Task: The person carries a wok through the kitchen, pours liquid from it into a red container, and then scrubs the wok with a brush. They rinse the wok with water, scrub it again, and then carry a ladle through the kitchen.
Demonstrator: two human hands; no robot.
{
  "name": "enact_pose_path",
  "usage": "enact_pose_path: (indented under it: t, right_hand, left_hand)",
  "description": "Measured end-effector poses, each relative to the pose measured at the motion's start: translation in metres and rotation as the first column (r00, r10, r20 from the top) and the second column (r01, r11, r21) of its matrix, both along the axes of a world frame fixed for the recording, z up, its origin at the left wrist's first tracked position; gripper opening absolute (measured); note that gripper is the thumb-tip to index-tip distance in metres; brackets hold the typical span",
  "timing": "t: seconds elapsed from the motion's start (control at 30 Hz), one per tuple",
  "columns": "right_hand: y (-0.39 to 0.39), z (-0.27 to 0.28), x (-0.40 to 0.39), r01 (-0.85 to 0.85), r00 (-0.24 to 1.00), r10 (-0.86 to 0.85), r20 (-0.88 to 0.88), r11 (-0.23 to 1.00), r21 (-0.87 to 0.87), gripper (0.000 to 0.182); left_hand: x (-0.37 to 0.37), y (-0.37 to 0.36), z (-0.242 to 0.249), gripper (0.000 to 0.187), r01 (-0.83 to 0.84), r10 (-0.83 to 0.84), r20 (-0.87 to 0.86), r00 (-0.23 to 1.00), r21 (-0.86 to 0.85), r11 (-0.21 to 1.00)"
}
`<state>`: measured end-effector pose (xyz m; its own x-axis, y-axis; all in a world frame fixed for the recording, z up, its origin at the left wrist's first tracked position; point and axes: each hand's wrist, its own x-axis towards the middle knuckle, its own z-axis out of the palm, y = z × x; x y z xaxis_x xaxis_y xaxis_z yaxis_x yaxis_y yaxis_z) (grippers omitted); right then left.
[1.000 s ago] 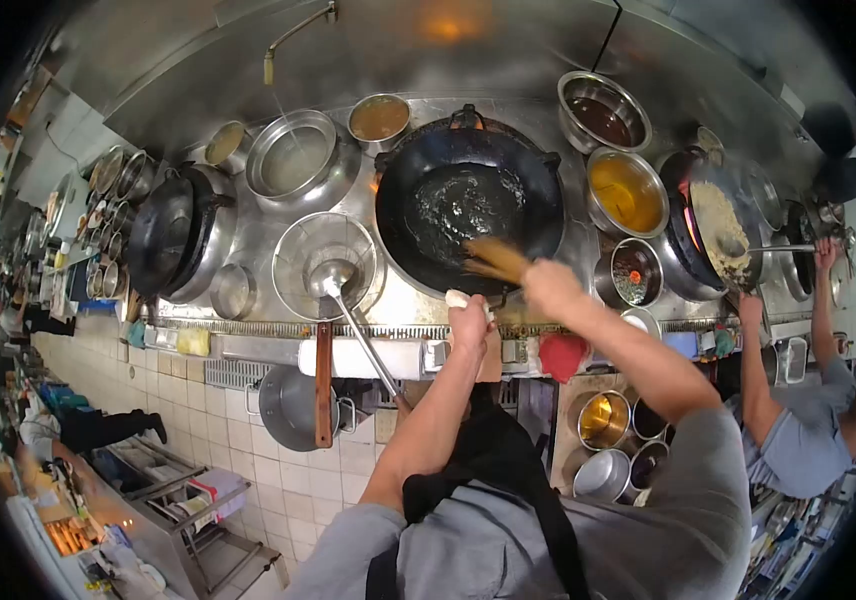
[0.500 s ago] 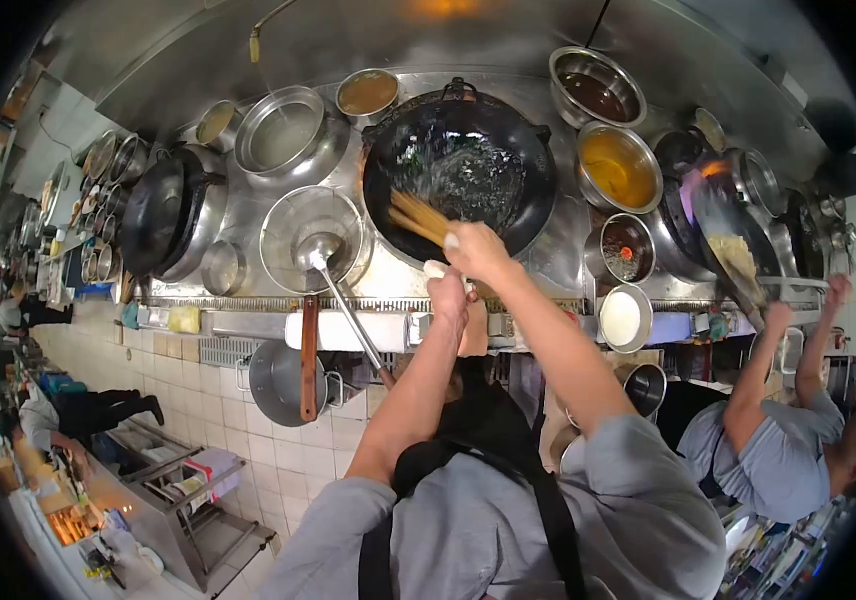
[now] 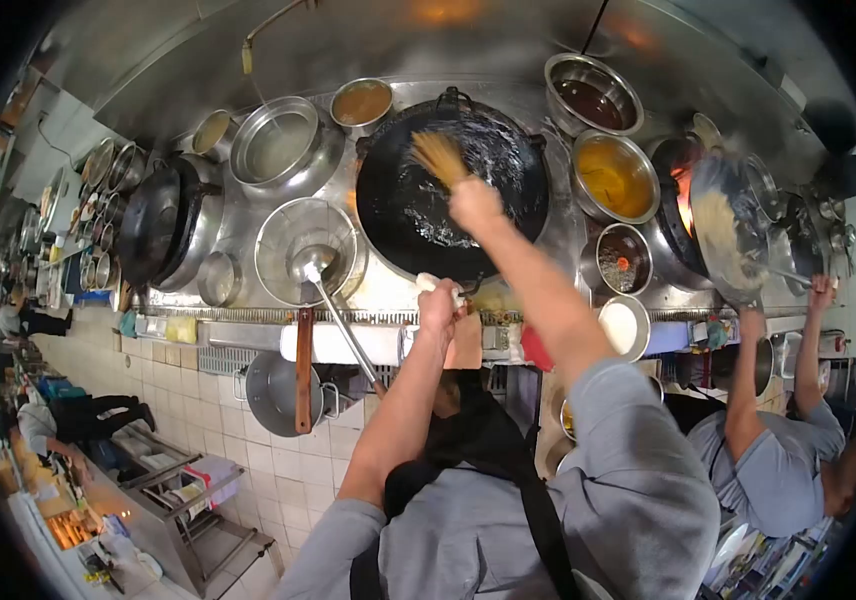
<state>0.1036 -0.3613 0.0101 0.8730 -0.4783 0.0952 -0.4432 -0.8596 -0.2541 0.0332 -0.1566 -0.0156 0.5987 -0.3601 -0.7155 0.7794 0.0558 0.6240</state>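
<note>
A large black wok (image 3: 385, 200) sits on the steel range in front of me, its inside wet and glistening with moving water. My right hand (image 3: 475, 207) is closed around a bamboo wok brush (image 3: 437, 157), with the bristles over the far left of the wok's inside. At the near rim, my left hand (image 3: 438, 306) grips a folded white cloth (image 3: 427, 283). Whether a wok handle lies under that cloth is hidden.
Left of the wok, a ladle (image 3: 312, 265) rests in a wire strainer (image 3: 273, 235). A steel bowl of yellow liquid (image 3: 613, 172) and a bowl of white stuff (image 3: 623, 328) stand to the right. Farther right, a co-worker handles another wok (image 3: 723, 215) beside a flame.
My right hand and the brush have swept forward, from the wok's near left to its far side. The left hand stays at the near rim. The co-worker's wok has shifted, with more flame showing.
</note>
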Motion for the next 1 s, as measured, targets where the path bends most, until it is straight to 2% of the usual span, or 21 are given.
enact_pose_path:
  t: [0.03, 0.1, 0.13, 0.2, 0.27, 0.33, 0.37, 0.4, 0.43, 0.53, 0.57, 0.63, 0.7, 0.77, 0.8, 0.83, 0.87, 0.9, 0.93, 0.97, 1.0]
  right_hand:
    - [0.025, -0.018, 0.000, 0.026, 1.000, -0.026, -0.008, 0.997, 0.075, 0.022]
    - [0.068, -0.021, -0.031, 0.017, 0.997, -0.026, 0.074, 0.992, 0.123, 0.028]
    - [0.075, -0.007, -0.056, -0.036, 0.999, 0.031, 0.030, 0.982, 0.184, 0.029]
    - [0.072, 0.015, -0.105, -0.097, 0.995, 0.097, 0.002, 0.984, 0.147, 0.029]
    - [0.039, 0.019, -0.138, -0.164, 0.936, 0.177, -0.305, 0.984, 0.067, 0.036]
    - [0.002, 0.048, -0.136, -0.183, 0.933, 0.143, -0.331, 0.978, -0.095, 0.035]
    - [-0.021, 0.040, -0.117, -0.164, 0.961, 0.113, -0.251, 0.967, -0.193, 0.028]
    - [-0.042, 0.025, -0.086, -0.123, 0.987, 0.102, -0.121, 0.975, -0.185, 0.015]
    - [-0.042, 0.033, -0.055, -0.060, 0.998, 0.058, -0.028, 0.992, -0.106, 0.011]
    - [0.012, 0.042, 0.020, 0.115, 0.993, -0.114, -0.012, 0.981, 0.157, 0.024]
    - [0.036, 0.037, 0.028, 0.104, 0.995, -0.103, -0.018, 0.961, 0.257, 0.024]
    - [0.081, 0.032, 0.017, 0.090, 0.990, -0.122, 0.073, 0.933, 0.348, 0.021]
    - [0.097, 0.022, -0.025, -0.081, 0.991, 0.036, 0.126, 0.924, 0.374, 0.025]
    - [0.094, 0.050, -0.089, -0.172, 0.985, 0.172, 0.030, 0.933, 0.315, 0.022]
    - [0.083, 0.064, -0.116, -0.219, 0.971, 0.237, -0.036, 0.937, 0.272, 0.020]
    - [0.064, 0.072, -0.137, -0.199, 0.954, 0.248, -0.166, 0.943, 0.265, 0.021]
    - [0.040, 0.079, -0.151, -0.249, 0.905, 0.295, -0.305, 0.951, 0.182, 0.020]
    - [0.026, 0.120, -0.149, -0.163, 0.823, 0.211, -0.528, 0.977, 0.137, 0.027]
    - [0.004, 0.141, -0.144, -0.226, 0.828, 0.233, -0.510, 0.971, 0.076, 0.039]
    - [-0.021, 0.138, -0.130, -0.283, 0.883, 0.258, -0.392, 0.959, -0.006, 0.050]
    - [-0.054, 0.102, -0.101, -0.301, 0.929, 0.267, -0.258, 0.948, -0.104, 0.039]
  left_hand:
    - [-0.007, 0.003, -0.001, 0.015, -0.038, 0.038, -0.015, 0.999, -0.005, 0.999]
    - [-0.005, -0.002, 0.002, 0.013, -0.105, 0.104, -0.026, 0.994, -0.036, 0.994]
    - [-0.005, -0.002, 0.004, 0.014, -0.085, 0.085, 0.001, 0.996, -0.036, 0.996]
    - [-0.004, -0.005, -0.001, 0.014, -0.082, 0.083, 0.022, 0.996, -0.020, 0.996]
    - [-0.005, -0.002, -0.002, 0.018, -0.056, 0.056, 0.003, 0.998, 0.007, 0.998]
    - [-0.003, -0.002, 0.001, 0.018, -0.030, 0.031, 0.009, 0.999, -0.009, 0.999]
    - [-0.004, 0.000, 0.003, 0.018, -0.023, 0.023, 0.009, 1.000, -0.011, 1.000]
    - [-0.003, 0.001, 0.012, 0.016, -0.007, 0.007, -0.015, 1.000, -0.002, 1.000]
    - [-0.004, 0.005, 0.009, 0.016, -0.007, 0.007, -0.019, 1.000, 0.002, 1.000]
    - [-0.001, 0.005, 0.005, 0.018, 0.012, -0.012, 0.000, 1.000, -0.008, 1.000]
    - [-0.003, 0.007, 0.002, 0.018, -0.006, 0.006, -0.006, 1.000, 0.001, 1.000]
    - [0.001, 0.003, -0.004, 0.018, -0.036, 0.036, -0.007, 0.999, 0.003, 0.999]
    - [-0.003, 0.002, 0.008, 0.017, -0.049, 0.049, 0.033, 0.998, -0.012, 0.999]
    - [-0.004, 0.000, 0.004, 0.016, -0.106, 0.107, 0.025, 0.994, -0.027, 0.994]
    - [-0.002, 0.001, 0.000, 0.015, -0.069, 0.070, 0.018, 0.997, -0.016, 0.997]
    - [-0.002, 0.002, 0.002, 0.015, -0.068, 0.068, 0.026, 0.997, -0.012, 0.998]
    - [-0.003, 0.003, 0.007, 0.016, -0.062, 0.063, 0.035, 0.997, -0.003, 0.998]
    - [-0.004, 0.002, 0.010, 0.016, -0.059, 0.058, 0.044, 0.997, 0.004, 0.998]
    - [-0.005, 0.002, 0.007, 0.017, -0.062, 0.064, 0.054, 0.997, -0.044, 0.997]
    - [-0.005, 0.006, 0.008, 0.016, -0.036, 0.037, 0.033, 0.999, -0.040, 0.999]
    - [-0.001, 0.007, 0.010, 0.015, -0.012, 0.012, 0.016, 1.000, -0.039, 0.999]
